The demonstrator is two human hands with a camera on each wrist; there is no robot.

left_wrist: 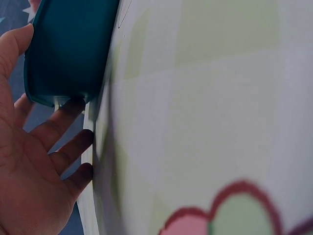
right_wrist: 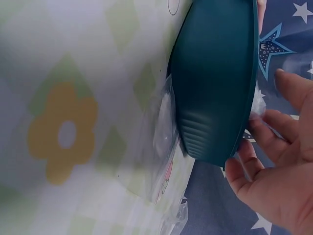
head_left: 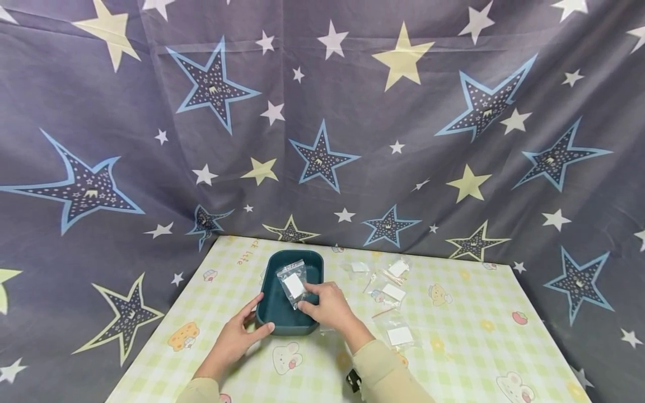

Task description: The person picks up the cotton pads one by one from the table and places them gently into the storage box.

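A dark teal plastic box [head_left: 281,322] stands on the patterned table. At its near left corner my left hand [head_left: 235,334] grips it, thumb on the near wall and fingers along the left side. In the left wrist view the lower fingers are spread beside the box wall. My right hand [head_left: 331,305] holds a small clear zip bag [head_left: 294,286] with a white piece inside over the box. Thumb and forefinger are at the bag's right side. A bit of that bag [right_wrist: 258,103] shows past the rim in the right wrist view, close to the fingertips.
Several similar clear bags with white pieces lie right of the box, among them a near bag [head_left: 400,334], a middle bag [head_left: 393,292] and a far bag [head_left: 359,267]. Another bag [right_wrist: 164,127] lies against the box's right side. A star-printed curtain [head_left: 322,207] hangs behind the table.
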